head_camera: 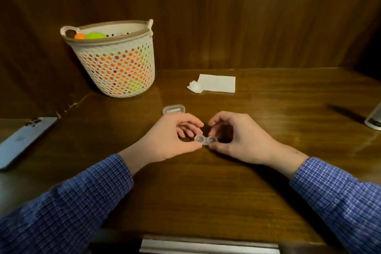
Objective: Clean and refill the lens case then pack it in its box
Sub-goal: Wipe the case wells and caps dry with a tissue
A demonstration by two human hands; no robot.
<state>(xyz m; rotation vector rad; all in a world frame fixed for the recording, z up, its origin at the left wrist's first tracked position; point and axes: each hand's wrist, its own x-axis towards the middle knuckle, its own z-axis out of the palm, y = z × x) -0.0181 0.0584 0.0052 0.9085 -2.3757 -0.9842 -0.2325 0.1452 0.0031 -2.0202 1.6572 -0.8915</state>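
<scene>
Phone (22, 140) and right-edge object (374, 119) cropped.

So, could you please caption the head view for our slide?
Both hands, left and right, hold a clear lens case over the wooden table.

— What kind of place is this?

— A dim nook lined with dark wood. A panelled back wall (237, 16) with vertical grain rises behind a polished wooden desk (206, 192), and a side panel (31, 57) of the same wood closes in the left.

— How is it lit?

— Warm and low. The desktop shines most in the middle and towards the rear; the upper corners sink into shadow.

— Anything else of the furniture?

— A pale strip (208, 246) runs along the near edge of the desk, at the bottom of the view. The wood's surface shows some fine scratches at the left rear.
</scene>
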